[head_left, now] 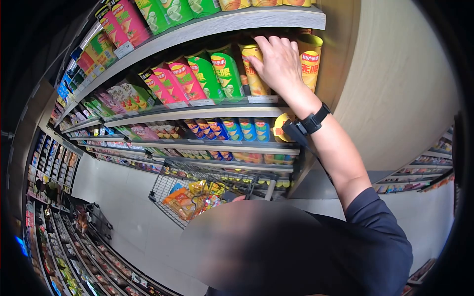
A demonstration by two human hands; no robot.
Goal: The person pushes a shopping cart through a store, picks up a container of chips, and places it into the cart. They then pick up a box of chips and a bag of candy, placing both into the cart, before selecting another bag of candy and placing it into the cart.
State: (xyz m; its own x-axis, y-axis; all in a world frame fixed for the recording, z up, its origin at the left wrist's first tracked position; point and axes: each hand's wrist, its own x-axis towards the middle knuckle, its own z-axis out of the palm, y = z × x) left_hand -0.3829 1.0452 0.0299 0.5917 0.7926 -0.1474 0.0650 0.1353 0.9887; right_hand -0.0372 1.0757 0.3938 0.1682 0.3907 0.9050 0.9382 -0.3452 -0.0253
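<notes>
My right hand [279, 61] reaches up to the upper shelf, its fingers curled over the top of a yellow chip canister [255, 74] and its thumb on the near side. Another yellow canister [311, 61] stands to its right. Green canisters [226, 74] and pink canisters [186, 79] line the same shelf to the left. Only a small part of my left hand [239, 198] shows, beside the cart's handle end and a dark object; the rest is hidden behind the blurred area.
A wire shopping cart [160, 190] with several snack bags [185, 203] stands below the shelves. A shelf edge [222, 22] runs above my right hand. A pale curved panel [390, 84] is at the right. Another cart [98, 219] and shelving stand across the aisle floor [133, 212].
</notes>
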